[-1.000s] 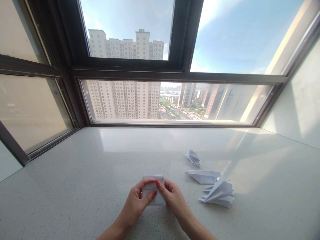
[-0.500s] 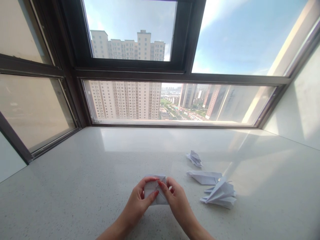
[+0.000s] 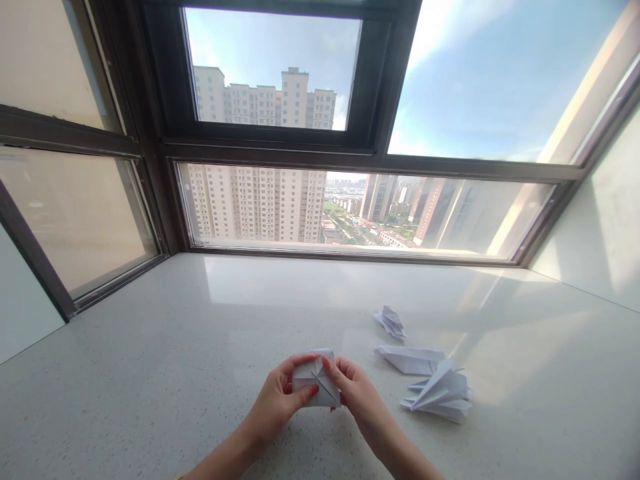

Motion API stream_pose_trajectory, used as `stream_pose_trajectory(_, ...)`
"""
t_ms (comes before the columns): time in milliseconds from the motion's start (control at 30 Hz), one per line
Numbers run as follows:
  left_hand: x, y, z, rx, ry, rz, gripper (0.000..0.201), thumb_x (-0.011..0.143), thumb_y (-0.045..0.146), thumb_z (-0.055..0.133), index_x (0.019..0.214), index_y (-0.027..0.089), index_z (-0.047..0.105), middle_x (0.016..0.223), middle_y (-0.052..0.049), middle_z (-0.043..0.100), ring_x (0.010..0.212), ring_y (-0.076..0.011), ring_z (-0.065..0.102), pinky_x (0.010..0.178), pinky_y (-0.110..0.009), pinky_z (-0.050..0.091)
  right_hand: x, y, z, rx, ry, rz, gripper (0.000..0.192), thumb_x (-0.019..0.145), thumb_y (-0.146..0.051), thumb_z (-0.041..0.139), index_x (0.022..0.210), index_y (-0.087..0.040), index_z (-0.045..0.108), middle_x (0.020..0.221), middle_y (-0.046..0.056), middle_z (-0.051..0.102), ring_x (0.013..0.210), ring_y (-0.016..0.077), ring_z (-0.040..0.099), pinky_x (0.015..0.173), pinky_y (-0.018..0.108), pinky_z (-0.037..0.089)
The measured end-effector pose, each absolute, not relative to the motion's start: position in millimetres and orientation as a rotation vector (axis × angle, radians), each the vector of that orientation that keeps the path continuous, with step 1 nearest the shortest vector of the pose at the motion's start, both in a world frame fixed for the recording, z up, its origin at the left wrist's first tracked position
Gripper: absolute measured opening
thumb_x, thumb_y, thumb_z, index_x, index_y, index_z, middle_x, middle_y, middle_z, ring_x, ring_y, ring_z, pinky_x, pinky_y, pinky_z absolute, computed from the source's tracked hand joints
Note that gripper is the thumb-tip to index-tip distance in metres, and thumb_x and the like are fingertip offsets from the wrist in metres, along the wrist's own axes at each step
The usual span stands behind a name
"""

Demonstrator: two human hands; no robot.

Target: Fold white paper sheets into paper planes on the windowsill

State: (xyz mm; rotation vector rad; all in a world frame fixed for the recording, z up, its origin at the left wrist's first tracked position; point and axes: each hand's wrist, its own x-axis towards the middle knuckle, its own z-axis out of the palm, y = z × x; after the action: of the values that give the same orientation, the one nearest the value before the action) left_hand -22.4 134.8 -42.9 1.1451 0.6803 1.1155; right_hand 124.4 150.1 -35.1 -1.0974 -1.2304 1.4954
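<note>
The folded paper square [image 3: 325,392] sits at the lower middle of the frame, held between both hands above the windowsill [image 3: 165,373]; the left hand [image 3: 277,397] is clamped on its left side, thumb across the lower left of the face and a finger along the top edge; the right hand [image 3: 356,390] is clamped on its right side, thumb laid over the upper right of the face.

It should handle as very light; the stacked layers probably make it fairly stiff when flat, yet the flaps, whose creases meet near the middle of the face, would likely spring or bend easily; plain dry paper should not slip much, though hard pinching might crush or tear a corner; the side edges, with thumbs on the face, look the best place to hold it.

Right of centre lie a small crumpled-looking paper piece [image 3: 391,323], a long folded paper piece [image 3: 413,360] and, lower, a fanned paper piece [image 3: 443,393]; no brand, label or writing can be read on any of the paper.
</note>
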Motion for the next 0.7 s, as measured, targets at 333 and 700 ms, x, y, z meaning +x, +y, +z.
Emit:
stream_pose_trajectory(333,-22.5,132.9,-41.7,1.292,0.837,1.091,0.042,0.069,0.032,0.064,0.108,0.021,0.055,0.106,-0.008,0.06,0.089,-0.0209,0.057,0.074,-0.031,0.047,122.8,146.7,-35.0,-1.055,-1.093,1.49,0.043,0.06,-0.058,0.061,0.076,-0.018,0.059,0.057,-0.002,0.057,0.052,0.0121,0.051,0.047,0.021,0.037)
stream_pose_trajectory(700,-20.1,128.9,-37.8,1.397,0.836,1.032,0.04,0.071,0.031,0.061,0.109,0.022,0.054,0.108,-0.007,0.058,0.086,-0.0196,0.056,0.07,-0.027,0.045,122.3,148.4,-39.1,-0.921,-1.157,1.441,0.037,0.064,-0.054,0.06,0.066,-0.018,0.053,0.056,-0.003,0.056,0.055,0.0139,0.051,0.053,0.023,0.039)
